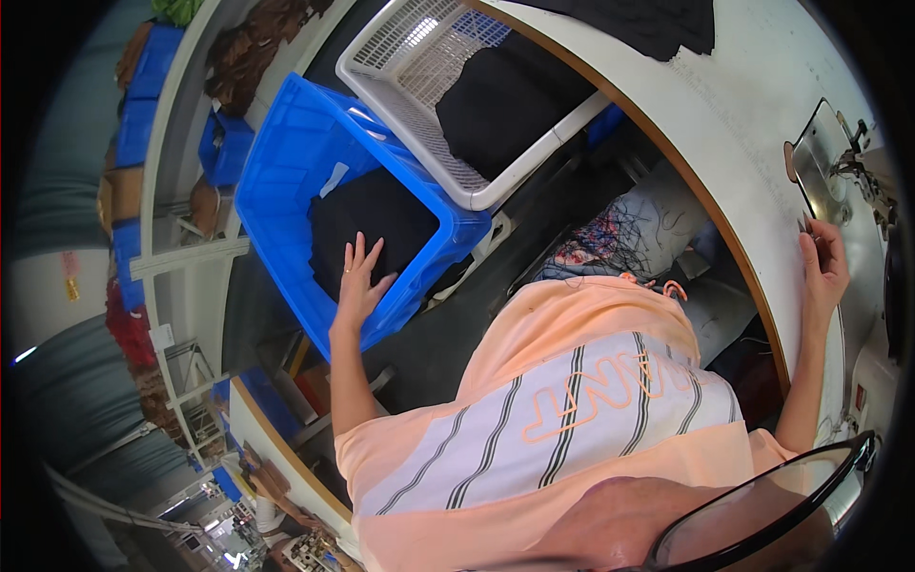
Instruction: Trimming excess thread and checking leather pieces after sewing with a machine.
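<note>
My left hand (364,276) rests with fingers spread on a stack of black fabric (372,214) inside a blue plastic crate (272,214). My right hand (822,262) is at the white sewing table (753,162), fingers closed around a small dark, pointed item that I cannot identify, just below the machine's metal plate (820,153). Beside the blue crate, a white slotted basket (381,91) holds more black fabric (505,105).
More black cloth (629,24) lies on the table's far part. A grey, thread-strewn surface (667,210) shows beside my lap. Shelving (191,248) with blue bins (143,67) stands left. A co-worker's arm (272,486) shows at another table, lower left.
</note>
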The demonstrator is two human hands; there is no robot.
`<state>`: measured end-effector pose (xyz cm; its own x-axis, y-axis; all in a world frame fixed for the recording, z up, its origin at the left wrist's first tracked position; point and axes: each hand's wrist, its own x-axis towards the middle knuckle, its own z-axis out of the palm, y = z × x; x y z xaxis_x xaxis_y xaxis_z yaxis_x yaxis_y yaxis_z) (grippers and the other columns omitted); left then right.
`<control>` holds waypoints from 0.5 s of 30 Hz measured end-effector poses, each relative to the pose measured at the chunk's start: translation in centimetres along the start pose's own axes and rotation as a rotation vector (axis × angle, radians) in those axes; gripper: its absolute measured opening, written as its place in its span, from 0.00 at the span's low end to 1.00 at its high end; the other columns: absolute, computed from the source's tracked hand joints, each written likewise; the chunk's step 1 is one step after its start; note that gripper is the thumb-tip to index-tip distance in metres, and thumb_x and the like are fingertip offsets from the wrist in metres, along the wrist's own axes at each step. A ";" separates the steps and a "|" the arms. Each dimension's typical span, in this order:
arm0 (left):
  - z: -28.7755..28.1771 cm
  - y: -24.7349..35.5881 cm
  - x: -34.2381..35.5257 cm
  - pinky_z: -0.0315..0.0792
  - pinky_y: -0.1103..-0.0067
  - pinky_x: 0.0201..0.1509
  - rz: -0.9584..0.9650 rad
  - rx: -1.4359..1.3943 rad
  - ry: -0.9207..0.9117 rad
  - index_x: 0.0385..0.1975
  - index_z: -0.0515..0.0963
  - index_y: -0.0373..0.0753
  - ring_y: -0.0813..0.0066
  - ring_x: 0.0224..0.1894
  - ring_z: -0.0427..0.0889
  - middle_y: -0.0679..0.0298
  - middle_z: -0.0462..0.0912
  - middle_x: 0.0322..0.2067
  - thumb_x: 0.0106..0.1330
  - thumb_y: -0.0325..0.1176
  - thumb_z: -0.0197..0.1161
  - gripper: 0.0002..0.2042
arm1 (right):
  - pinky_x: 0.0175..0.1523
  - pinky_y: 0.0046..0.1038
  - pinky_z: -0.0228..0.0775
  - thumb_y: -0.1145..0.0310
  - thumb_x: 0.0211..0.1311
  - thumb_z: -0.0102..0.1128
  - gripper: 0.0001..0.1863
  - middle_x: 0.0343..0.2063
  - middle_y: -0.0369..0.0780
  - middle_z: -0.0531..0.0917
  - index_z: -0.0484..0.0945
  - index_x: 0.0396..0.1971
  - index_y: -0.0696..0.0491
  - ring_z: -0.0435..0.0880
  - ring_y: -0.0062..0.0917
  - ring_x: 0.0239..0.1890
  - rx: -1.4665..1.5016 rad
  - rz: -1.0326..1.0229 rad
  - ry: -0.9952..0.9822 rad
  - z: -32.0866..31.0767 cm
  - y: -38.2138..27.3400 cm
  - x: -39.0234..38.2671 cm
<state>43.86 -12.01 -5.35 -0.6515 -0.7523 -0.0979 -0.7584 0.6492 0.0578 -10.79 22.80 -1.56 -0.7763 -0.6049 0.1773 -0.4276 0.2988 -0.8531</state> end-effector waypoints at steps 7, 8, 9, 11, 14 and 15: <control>-13.5 9.8 15.5 0.70 0.82 0.37 0.051 -0.667 -0.196 0.43 0.79 0.31 0.78 0.30 0.81 0.62 0.84 0.27 0.58 0.34 0.65 0.16 | 0.37 0.12 0.57 0.72 0.58 0.63 0.10 0.30 0.28 0.75 0.77 0.39 0.56 0.66 0.09 0.29 0.027 0.092 0.181 -2.7 1.5 -1.2; -14.0 13.0 18.3 0.70 0.81 0.36 0.165 -0.608 -0.052 0.41 0.80 0.32 0.77 0.29 0.80 0.61 0.83 0.25 0.58 0.33 0.65 0.14 | 0.37 0.12 0.57 0.72 0.58 0.63 0.10 0.30 0.28 0.75 0.77 0.39 0.56 0.66 0.09 0.29 0.018 0.097 0.225 -2.7 1.2 -1.6; -13.7 16.0 21.4 0.70 0.79 0.35 0.278 -0.554 0.088 0.38 0.81 0.34 0.75 0.27 0.80 0.61 0.81 0.23 0.58 0.33 0.64 0.12 | 0.36 0.12 0.57 0.73 0.57 0.63 0.10 0.30 0.28 0.75 0.77 0.38 0.56 0.65 0.09 0.28 0.024 0.095 0.250 -2.6 0.9 -2.1; -11.8 20.6 27.5 0.70 0.76 0.37 0.498 -0.436 0.432 0.33 0.81 0.37 0.69 0.28 0.79 0.60 0.80 0.23 0.57 0.32 0.64 0.08 | 0.34 0.12 0.55 0.74 0.56 0.63 0.10 0.30 0.28 0.75 0.77 0.38 0.55 0.63 0.08 0.27 0.043 0.082 0.274 -2.5 0.7 -2.5; -10.7 25.4 35.6 0.70 0.69 0.44 0.858 -0.332 0.656 0.31 0.79 0.38 0.60 0.41 0.76 0.61 0.80 0.33 0.58 0.31 0.62 0.05 | 0.32 0.11 0.55 0.74 0.55 0.63 0.10 0.30 0.27 0.75 0.77 0.38 0.54 0.64 0.07 0.27 0.014 0.108 0.285 -2.2 0.1 -2.3; -10.5 26.5 37.1 0.70 0.70 0.44 0.831 -0.285 0.540 0.32 0.79 0.37 0.61 0.41 0.77 0.61 0.80 0.34 0.58 0.31 0.61 0.06 | 0.31 0.11 0.54 0.74 0.54 0.64 0.09 0.29 0.26 0.74 0.77 0.37 0.54 0.63 0.07 0.26 0.013 0.126 0.301 -2.1 0.0 -2.4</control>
<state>-0.58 -23.87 2.97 -0.8412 -0.0742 0.5357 0.0047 0.9895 0.1444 -9.95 25.83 -0.97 -0.9256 -0.3175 0.2059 -0.3154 0.3467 -0.8834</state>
